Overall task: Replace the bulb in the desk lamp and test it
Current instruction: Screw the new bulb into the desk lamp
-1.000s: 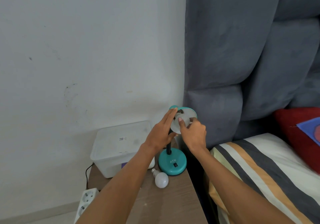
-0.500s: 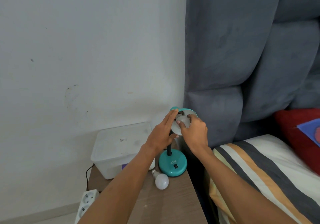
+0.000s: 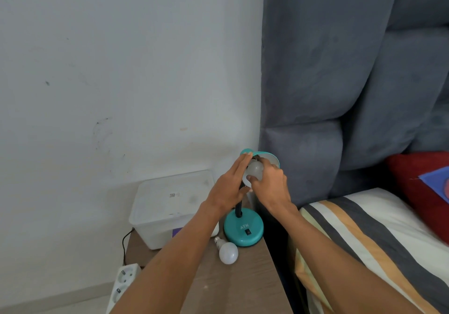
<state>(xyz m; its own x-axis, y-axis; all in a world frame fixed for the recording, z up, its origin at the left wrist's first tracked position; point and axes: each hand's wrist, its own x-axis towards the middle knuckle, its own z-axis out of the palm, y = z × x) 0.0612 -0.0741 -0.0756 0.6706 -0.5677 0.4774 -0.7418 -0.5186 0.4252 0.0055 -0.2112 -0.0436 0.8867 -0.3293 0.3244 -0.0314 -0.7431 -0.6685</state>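
A teal desk lamp stands on the wooden bedside table [image 3: 243,287], with its round base [image 3: 243,228] near the table's right edge. Its shade [image 3: 271,157] is tilted towards me. My left hand [image 3: 230,187] cups the shade's left side with its fingers extended. My right hand [image 3: 269,185] grips a white bulb [image 3: 255,170] at the mouth of the shade. Whether this bulb sits in the socket is hidden. A second white bulb [image 3: 228,253] lies on the table in front of the lamp base.
A translucent plastic box [image 3: 167,207] sits at the table's back left against the white wall. A white power strip [image 3: 122,279] lies on the floor to the left. A grey padded headboard [image 3: 340,95] and a striped bed [image 3: 376,245] lie to the right.
My right hand has turned on the bulb at the shade, and the bulb now shows more between the two hands. My left hand has stayed on the shade.
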